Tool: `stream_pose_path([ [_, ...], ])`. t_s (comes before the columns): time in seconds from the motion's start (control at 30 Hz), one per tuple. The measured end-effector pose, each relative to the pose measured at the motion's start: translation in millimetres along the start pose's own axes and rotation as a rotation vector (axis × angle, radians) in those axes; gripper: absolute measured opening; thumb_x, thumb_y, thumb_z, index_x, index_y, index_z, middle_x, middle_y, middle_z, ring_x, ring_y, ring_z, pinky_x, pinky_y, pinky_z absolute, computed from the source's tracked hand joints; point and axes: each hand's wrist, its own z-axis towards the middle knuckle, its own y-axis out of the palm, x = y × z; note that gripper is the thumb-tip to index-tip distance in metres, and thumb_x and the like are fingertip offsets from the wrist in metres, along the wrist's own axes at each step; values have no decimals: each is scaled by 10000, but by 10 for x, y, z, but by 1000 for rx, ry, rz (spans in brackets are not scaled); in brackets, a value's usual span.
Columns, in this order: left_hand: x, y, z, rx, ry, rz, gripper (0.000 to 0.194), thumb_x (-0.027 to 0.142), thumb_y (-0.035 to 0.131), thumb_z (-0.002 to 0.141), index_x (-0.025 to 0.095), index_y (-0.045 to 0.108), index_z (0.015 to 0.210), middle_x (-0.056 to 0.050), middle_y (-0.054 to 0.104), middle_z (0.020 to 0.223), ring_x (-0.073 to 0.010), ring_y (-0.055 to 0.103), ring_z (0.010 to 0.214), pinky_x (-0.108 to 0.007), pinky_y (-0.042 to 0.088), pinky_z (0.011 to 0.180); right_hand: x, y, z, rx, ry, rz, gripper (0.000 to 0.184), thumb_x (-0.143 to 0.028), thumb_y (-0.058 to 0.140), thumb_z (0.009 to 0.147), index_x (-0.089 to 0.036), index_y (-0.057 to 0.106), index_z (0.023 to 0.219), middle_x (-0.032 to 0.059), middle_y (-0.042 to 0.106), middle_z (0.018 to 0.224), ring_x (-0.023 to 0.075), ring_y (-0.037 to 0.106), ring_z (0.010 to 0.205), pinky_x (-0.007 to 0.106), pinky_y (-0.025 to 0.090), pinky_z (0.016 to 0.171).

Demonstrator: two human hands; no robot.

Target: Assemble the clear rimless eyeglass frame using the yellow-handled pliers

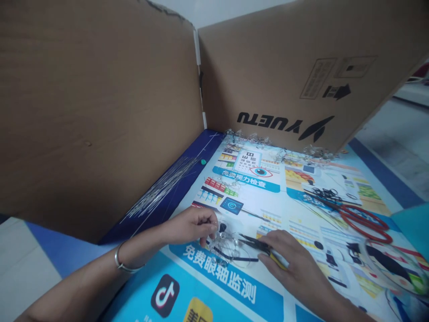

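Near the front of the printed sheet, my left hand (196, 226) has its fingers curled in a pinch at the edge of a clear beaded wire piece (224, 246). This piece is a tangle of thin wire and glassy beads, with a dark strip running along its near side. My right hand (291, 257) grips pliers (276, 259) with yellow and black handles. Their dark jaws point left, just above the beaded piece and slightly apart; whether they touch it I cannot tell. A metal bangle (125, 261) circles my left wrist.
Cardboard walls (100, 112) stand left and behind. Straight thin wires (164, 183) lie along the left. Red-handled scissors (363, 221) rest on the right, beside black loops (326, 194). More beaded pieces (251, 137) line the back wall. A clear round container (395, 264) sits front right.
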Motion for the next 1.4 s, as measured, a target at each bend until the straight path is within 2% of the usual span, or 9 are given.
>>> stream_pose_path([
  [0.37, -44, 0, 19, -7, 9, -73, 83, 223, 483, 840, 150, 480, 800, 4, 607, 716, -52, 554, 505, -166, 401, 476, 11, 25, -4, 65, -27, -53, 259, -411, 540, 832, -249, 627, 1015, 61, 645, 972, 208, 613, 919, 305, 545, 738],
  [0.87, -11, 27, 37, 24, 13, -101, 69, 175, 478, 828, 138, 491, 772, 6, 596, 694, -44, 526, 462, -167, 394, 454, 54, 57, -30, 92, -46, -74, 270, -412, 556, 821, -245, 629, 1020, 63, 646, 982, 221, 610, 930, 332, 540, 761],
  [1.4, -86, 8, 61, -4, 5, -91, 100, 238, 466, 862, 150, 496, 823, 14, 592, 720, -38, 547, 486, -153, 382, 444, 67, 64, -57, 80, -37, -69, 274, -402, 562, 821, -252, 620, 1043, 60, 644, 1004, 219, 605, 950, 324, 538, 773],
])
